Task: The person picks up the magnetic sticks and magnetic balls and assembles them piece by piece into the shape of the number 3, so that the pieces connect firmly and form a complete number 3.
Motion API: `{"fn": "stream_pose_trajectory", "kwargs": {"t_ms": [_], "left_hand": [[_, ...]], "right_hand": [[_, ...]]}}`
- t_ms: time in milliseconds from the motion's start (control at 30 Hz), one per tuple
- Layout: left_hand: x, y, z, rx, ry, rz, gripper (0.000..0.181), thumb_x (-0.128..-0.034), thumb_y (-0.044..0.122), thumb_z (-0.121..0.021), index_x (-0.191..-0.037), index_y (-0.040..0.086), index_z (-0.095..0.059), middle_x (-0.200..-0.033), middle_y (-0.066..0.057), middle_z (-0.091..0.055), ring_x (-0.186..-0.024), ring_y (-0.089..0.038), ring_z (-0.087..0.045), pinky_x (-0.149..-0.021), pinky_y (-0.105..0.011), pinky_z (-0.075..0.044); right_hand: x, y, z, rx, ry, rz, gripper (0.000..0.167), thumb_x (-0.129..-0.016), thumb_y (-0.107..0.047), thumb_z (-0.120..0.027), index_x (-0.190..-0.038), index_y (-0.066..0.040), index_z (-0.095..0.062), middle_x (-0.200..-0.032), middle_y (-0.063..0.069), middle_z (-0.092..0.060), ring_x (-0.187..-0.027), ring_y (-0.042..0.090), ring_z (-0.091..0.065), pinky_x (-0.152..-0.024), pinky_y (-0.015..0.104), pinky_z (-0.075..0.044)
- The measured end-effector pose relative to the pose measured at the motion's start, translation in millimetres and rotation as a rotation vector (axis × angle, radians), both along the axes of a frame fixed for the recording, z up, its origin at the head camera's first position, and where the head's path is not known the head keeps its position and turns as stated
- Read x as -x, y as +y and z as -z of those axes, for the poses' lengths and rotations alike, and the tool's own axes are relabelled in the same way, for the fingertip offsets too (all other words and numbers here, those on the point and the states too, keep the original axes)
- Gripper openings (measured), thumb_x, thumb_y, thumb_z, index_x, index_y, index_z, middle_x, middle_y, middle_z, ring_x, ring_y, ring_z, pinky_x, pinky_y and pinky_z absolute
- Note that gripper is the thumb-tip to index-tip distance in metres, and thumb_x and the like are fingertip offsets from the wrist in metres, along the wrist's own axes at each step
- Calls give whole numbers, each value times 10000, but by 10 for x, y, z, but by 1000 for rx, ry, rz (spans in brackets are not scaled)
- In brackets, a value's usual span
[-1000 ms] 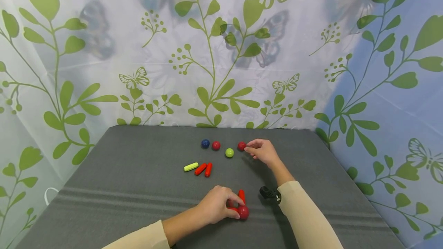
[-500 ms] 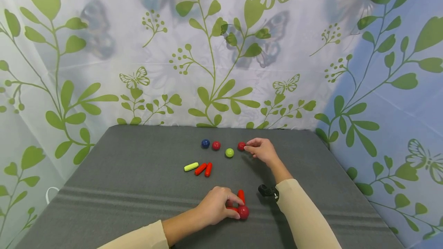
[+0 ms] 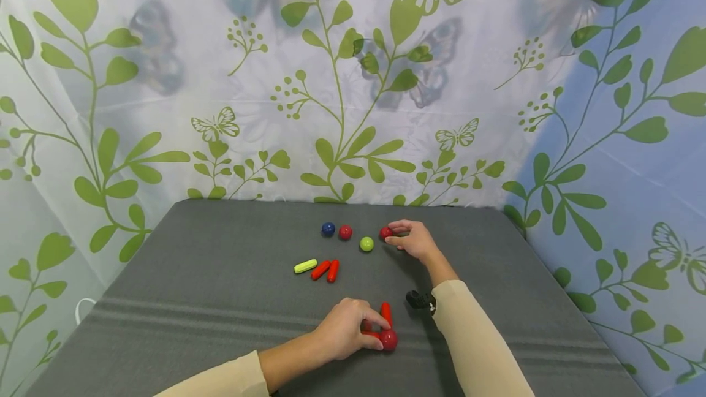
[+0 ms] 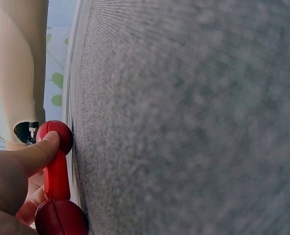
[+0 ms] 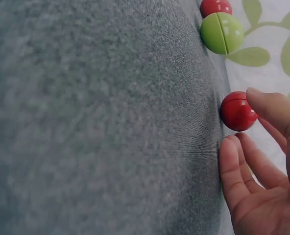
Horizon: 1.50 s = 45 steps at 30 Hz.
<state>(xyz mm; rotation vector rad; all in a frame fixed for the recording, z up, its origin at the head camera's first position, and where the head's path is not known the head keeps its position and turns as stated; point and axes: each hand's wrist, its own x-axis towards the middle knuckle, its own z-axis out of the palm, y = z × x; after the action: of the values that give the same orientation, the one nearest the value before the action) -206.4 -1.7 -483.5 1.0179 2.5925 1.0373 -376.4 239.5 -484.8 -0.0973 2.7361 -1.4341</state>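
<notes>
The left hand (image 3: 346, 328) pinches a near red ball (image 3: 388, 340), its thumb across that ball (image 4: 61, 137) in the left wrist view. A red rod (image 4: 57, 178) runs from it to a second red ball (image 4: 62, 218). Another red rod (image 3: 386, 315) points away from the near ball. At the back, the right hand (image 3: 417, 241) has thumb and fingers spread around a far red ball (image 3: 385, 233). In the right wrist view, the thumb overlaps this ball's edge (image 5: 237, 112), with the other fingertips just below; firm contact cannot be told.
Left of the far red ball are a green ball (image 3: 366, 244), a red ball (image 3: 345, 233) and a blue ball (image 3: 328, 229). Nearer lie a yellow-green rod (image 3: 306, 266) and two red rods (image 3: 320, 270). A patterned curtain (image 3: 342, 78) stands behind the grey table (image 3: 220, 287).
The right hand has shifted slightly left, its fingertips now closer around the far red ball. The left hand keeps its pinch on the near red ball, nearly still.
</notes>
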Motion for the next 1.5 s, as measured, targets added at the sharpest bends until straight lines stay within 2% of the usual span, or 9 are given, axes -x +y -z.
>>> {"fn": "stream_pose_trajectory", "kwargs": {"t_ms": [100, 333, 567, 867, 967, 1100, 1200, 1367, 1500], "left_hand": [[-1, 0, 4, -7, 8, 6, 307, -760, 235, -910, -1052, 272, -825, -695, 155, -548, -629, 28, -458, -591, -161, -395], [4, 6, 1, -4, 7, 0, 306, -757, 235, -912, -1047, 275, -826, -692, 157, -544, -623, 28, -451, -585, -160, -383], [7, -1, 1, -13, 12, 6, 307, -752, 232, -913, -1045, 266, -826, -697, 150, -554, -624, 24, -449, -584, -162, -382], [7, -4, -6, -2, -4, 4, 313, -761, 234, -910, -1058, 280, -822, -710, 149, -564, -637, 20, -458, -594, -165, -389], [7, -3, -6, -1, -18, 4, 312, -768, 229, -908, -1062, 283, -821, -713, 157, -562, -642, 16, -467, -596, -167, -398], [8, 1, 0, 4, -30, 0, 310, -772, 229, -906, -1063, 291, -820, -716, 161, -564, -647, 17, -471, -601, -168, -400], [3, 3, 0, 5, -20, -3, 309, -767, 231, -909, -1057, 290, -821, -710, 163, -563, -642, 20, -471, -598, -168, -400], [-4, 3, -5, 4, -1, -3, 313, -761, 227, -914, -1054, 287, -823, -699, 161, -556, -632, 21, -464, -588, -167, -396], [4, 2, -6, 6, -11, -5, 320, -762, 223, -914, -1062, 288, -823, -697, 143, -557, -633, 14, -462, -586, -170, -394]], "right_hand": [[22, -5, 10, 13, 4, 3, 462, -892, -192, -814, -1328, -122, -675, -1336, 153, -664, -1012, 220, -690, -818, 333, -591], [82, -6, 25, 24, -20, 10, 480, -905, -204, -802, -1354, -108, -661, -1350, 165, -651, -974, 213, -704, -814, 330, -581], [91, -23, 31, 35, -29, 12, 430, -903, -185, -803, -1310, -107, -690, -1310, 155, -667, -1086, 263, -667, -852, 336, -584], [73, -1, 38, 13, -14, 3, 414, -889, -196, -816, -1275, -94, -706, -1262, 142, -701, -1016, 224, -672, -789, 310, -554], [58, 10, 48, -4, -10, 0, 428, -886, -216, -821, -1282, -103, -707, -1263, 134, -708, -1046, 236, -675, -817, 326, -554], [31, 34, 66, -12, -8, -13, 434, -883, -233, -824, -1280, -97, -711, -1273, 136, -709, -1136, 265, -660, -915, 394, -553], [15, 62, 76, -9, -9, -21, 424, -878, -240, -829, -1266, -108, -722, -1272, 122, -715, -1174, 271, -648, -973, 433, -528], [-14, 108, 88, -20, -2, -49, 416, -869, -252, -838, -1250, -121, -734, -1241, 98, -732, -1146, 246, -658, -981, 429, -516], [-68, 120, 75, -21, 1, -74, 415, -865, -254, -841, -1242, -116, -738, -1222, 96, -739, -1126, 237, -663, -977, 439, -519]]}}
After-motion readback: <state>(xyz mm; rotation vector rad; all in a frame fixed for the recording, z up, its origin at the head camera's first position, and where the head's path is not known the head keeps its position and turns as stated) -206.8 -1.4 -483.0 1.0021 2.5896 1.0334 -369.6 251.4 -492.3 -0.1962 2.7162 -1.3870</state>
